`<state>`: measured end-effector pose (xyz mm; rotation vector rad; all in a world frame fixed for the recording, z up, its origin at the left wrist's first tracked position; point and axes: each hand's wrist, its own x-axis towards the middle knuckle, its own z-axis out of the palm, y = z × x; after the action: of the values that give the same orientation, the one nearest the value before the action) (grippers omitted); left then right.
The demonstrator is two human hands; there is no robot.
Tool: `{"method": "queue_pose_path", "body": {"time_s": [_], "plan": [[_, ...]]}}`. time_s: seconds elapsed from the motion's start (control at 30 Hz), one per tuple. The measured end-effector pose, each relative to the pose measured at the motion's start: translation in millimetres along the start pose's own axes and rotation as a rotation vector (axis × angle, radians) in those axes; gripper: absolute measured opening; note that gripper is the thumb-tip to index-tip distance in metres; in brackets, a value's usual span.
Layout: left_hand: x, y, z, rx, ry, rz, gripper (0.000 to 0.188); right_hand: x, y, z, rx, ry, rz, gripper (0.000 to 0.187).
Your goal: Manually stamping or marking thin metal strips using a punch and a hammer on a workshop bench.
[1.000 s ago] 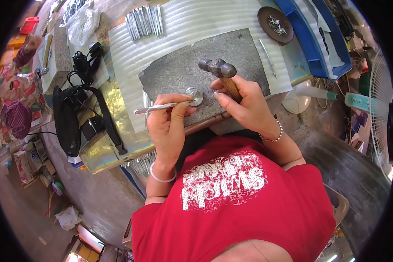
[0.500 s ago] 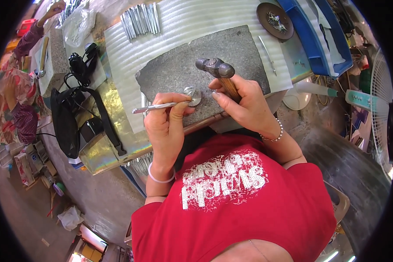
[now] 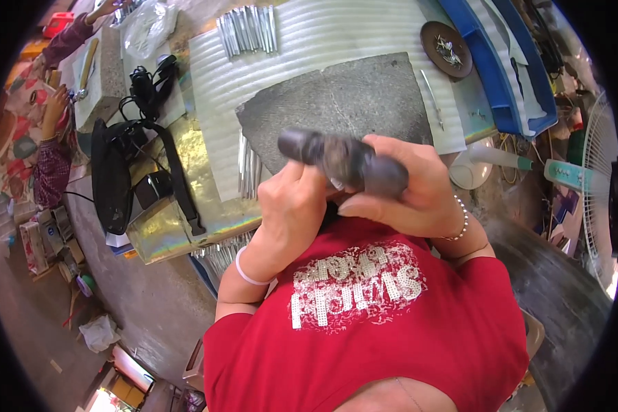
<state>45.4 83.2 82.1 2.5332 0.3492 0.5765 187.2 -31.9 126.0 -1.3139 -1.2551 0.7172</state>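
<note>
My right hand (image 3: pixel 422 185) is wrapped round a ball-peen hammer (image 3: pixel 343 161), raised close to the view and a little blurred. Its dark head covers the space between my hands, and the handle is hidden beneath. Just left of the head, my left hand (image 3: pixel 292 202) is closed, its fingertips behind the hammer, so what it grips is out of sight. Both hands are at the near edge of a grey stone slab (image 3: pixel 343 96). Several thin silver metal strips (image 3: pixel 248 168) lie beside the slab's left edge.
White foam sheet (image 3: pixel 302 38) lies under the slab, with a bundle of silver strips (image 3: pixel 247 33) on it. At right are a thin metal tool (image 3: pixel 432 99), a brown dish (image 3: pixel 427 41) of small pieces and a blue tray (image 3: pixel 487 86). A black bag (image 3: pixel 110 196) sits left. A co-worker's arm (image 3: pixel 51 165) shows far left.
The hammer has risen toward the view, and its head now covers the space between my hands. My left hand has turned in; its metal rod and round silver piece are no longer visible.
</note>
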Motion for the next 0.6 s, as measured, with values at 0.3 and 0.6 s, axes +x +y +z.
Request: {"method": "queue_pose_path", "body": {"time_s": [0.3,0.6], "plan": [[8,-8,2,-0.057,0.000,0.093,0.015,19,-11,13,-0.283,-0.026,-0.194,0.022],[7,-18,5,-0.116,0.036,0.046,0.016,-16,-47,-8,-0.095,0.055,0.207,0.039]]}}
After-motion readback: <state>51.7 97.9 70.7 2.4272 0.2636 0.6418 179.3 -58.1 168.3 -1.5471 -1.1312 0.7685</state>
